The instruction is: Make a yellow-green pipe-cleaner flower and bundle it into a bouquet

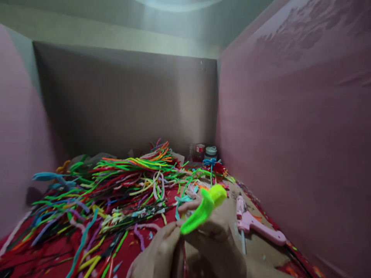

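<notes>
A bright green and yellow pipe-cleaner piece [203, 210], shaped like a petal or leaf with a rounded yellow end, is held up between my two hands. My left hand [162, 247] is closed, its thumb and fingertips pinching at the green lower tip. Behind and beneath the piece, my right hand [216, 231] curls around it, with most of its grip hidden by the green part. To the right of my right hand lies a pink hot glue gun [259, 227] with a clear glue stick [243, 241] by it, on a brown cardboard sheet [257, 258].
A big heap of multicoloured pipe cleaners [130, 166] spreads over the red cloth [130, 262] at left. Farther back are a lidded jar [211, 151], a red-labelled container [199, 150] and a blue pipe-cleaner flower [212, 162]. A pink wall [295, 135] bounds the right side.
</notes>
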Tool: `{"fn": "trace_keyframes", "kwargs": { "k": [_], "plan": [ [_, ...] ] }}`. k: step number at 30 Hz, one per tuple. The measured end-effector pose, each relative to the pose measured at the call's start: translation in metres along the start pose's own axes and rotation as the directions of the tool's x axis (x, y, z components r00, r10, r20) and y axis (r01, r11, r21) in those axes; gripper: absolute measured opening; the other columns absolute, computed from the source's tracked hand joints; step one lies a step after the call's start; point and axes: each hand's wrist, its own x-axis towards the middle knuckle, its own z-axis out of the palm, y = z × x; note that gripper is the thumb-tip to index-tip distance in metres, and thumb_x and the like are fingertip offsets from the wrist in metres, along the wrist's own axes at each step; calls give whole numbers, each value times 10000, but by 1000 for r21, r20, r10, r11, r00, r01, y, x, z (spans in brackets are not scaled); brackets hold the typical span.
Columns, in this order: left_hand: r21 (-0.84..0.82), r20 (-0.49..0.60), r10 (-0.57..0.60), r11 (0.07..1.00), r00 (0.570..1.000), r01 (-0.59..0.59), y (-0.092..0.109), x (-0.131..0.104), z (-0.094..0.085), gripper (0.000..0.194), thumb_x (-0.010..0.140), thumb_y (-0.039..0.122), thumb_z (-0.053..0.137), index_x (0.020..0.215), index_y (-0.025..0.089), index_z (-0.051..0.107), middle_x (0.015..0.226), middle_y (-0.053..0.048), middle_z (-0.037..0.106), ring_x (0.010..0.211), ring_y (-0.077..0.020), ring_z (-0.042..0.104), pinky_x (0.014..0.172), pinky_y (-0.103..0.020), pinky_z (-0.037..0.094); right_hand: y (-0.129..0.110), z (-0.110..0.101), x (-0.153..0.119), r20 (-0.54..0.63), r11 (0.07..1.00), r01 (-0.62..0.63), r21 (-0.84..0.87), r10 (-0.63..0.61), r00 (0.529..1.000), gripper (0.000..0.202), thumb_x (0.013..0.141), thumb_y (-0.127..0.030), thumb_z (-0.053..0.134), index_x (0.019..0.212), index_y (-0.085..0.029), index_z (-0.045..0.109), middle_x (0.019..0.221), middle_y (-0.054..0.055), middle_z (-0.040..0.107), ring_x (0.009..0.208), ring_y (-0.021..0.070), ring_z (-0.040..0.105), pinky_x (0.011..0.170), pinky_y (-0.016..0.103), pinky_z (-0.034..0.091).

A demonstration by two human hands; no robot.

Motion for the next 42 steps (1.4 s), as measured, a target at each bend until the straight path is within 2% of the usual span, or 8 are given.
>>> {"fn": "trace_keyframes", "kwargs": {
  "k": [2,5,9,16,22,27,35,42],
  "plan": [
    [-111,15,-43,993,999,44,3,5,-2,228,883,163,474,1103,175,536,1007,-92,696,917,-160,680,762,-206,531,-1,1,0,31,990,-139,-24,140,990,132,787,-245,667,861,-303,760,853,20,678,829,163,611,761,273,519],
    [-286,118,-257,916,959,281,8,15,-5,191,865,109,479,1007,210,558,853,-15,686,763,-115,669,693,-180,522,0,-1,2,27,990,-82,-113,86,996,151,802,-269,652,915,-288,751,930,34,658,1002,200,566,951,366,445],
    [-395,249,-429,774,869,495,12,21,-5,128,868,159,504,952,212,586,788,17,671,713,-103,645,658,-174,501,3,-6,4,94,980,-21,-197,40,995,224,821,-216,623,984,-330,726,1002,34,620,1049,200,539,991,410,414],
    [-470,354,-565,582,745,664,11,18,-2,142,867,279,526,938,188,608,781,-11,665,660,-121,602,619,-227,475,1,-7,3,76,932,77,-355,-54,996,296,829,-132,574,986,-336,721,981,27,633,1035,188,533,972,415,408],
    [-501,388,-592,508,706,701,14,20,-2,154,856,309,541,923,192,617,760,-4,647,642,-107,566,574,-207,439,-2,-6,5,83,928,56,-369,-27,996,292,829,-132,566,1015,-300,717,1015,41,627,1026,199,523,985,423,387],
    [-570,460,-652,303,602,764,19,29,-8,136,782,292,615,825,163,618,634,24,583,481,-67,443,428,-185,331,-5,-8,9,100,963,22,-268,5,995,244,822,-155,576,953,-283,737,969,40,636,964,189,550,931,405,423],
    [-639,682,-598,-205,422,741,18,37,-12,182,689,262,702,722,141,571,528,40,537,398,-18,346,391,-146,241,10,-18,17,223,961,-264,77,242,944,133,728,-303,716,856,-311,749,873,-9,675,861,160,589,866,373,476],
    [-473,879,-306,-451,366,757,6,38,-15,150,704,218,694,743,127,582,535,21,568,348,12,265,338,-113,180,3,-29,24,414,956,-288,53,241,878,140,747,-297,704,879,-309,749,1139,15,643,1031,187,584,905,374,474]
  ]
}}
